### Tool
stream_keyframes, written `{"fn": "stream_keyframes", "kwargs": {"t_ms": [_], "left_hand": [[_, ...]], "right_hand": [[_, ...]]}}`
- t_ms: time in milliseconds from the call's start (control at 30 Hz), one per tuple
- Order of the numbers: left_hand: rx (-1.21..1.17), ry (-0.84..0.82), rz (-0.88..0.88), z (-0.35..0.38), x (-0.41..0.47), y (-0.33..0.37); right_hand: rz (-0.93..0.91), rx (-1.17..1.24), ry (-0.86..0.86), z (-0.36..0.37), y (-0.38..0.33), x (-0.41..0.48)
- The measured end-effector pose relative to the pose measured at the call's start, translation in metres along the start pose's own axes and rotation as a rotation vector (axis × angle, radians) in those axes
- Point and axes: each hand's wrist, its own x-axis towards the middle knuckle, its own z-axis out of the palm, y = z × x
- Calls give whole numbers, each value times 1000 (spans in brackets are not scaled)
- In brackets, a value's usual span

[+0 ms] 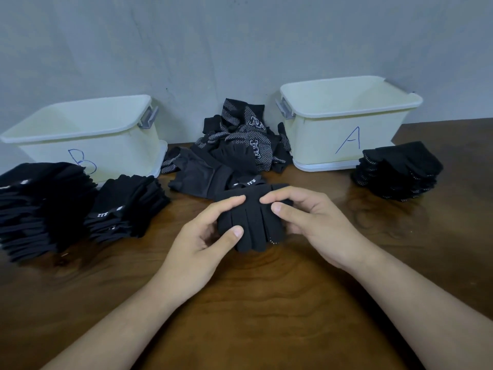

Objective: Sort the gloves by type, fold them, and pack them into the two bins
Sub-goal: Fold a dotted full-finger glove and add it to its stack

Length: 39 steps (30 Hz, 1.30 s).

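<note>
While the left hand (198, 248) and right hand (314, 225) pinch the black knit glove (250, 222) by its sides, squaring its edges should keep the fold neat.

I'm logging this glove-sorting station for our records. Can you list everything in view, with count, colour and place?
bin marked B: one, pale cream, back left of the table
bin marked A: one, pale cream, back right
loose glove pile: one heap, black, some white-dotted, between the bins
large folded stack: one, black, far left, before bin B
small folded stack: one, black, just right of the large one
dotted folded stack: one, black with white dots, beside bin A
held glove: one, black, centre
table: one, dark brown wood
wall: grey-blue, behind
left hand: holds the glove's left side
right hand: holds its right side
</note>
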Motion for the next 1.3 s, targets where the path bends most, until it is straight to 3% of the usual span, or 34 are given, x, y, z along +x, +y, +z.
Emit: {"fn": "stream_keyframes", "kwargs": {"t_ms": [167, 667, 933, 1133, 1300], "left_hand": [[-85, 70, 7, 33, 25, 10], [-176, 158, 98, 196, 137, 24], [39, 108, 209, 242, 189, 41], [227, 110, 205, 246, 209, 27], [306, 134, 214, 250, 206, 25]], "right_hand": [[-30, -31, 80, -21, -12, 0], [-204, -116, 559, -163, -33, -6], [-201, -42, 695, -215, -43, -7], [-172, -407, 762, -230, -29, -1], [-135, -466, 765, -232, -26, 0]]}}
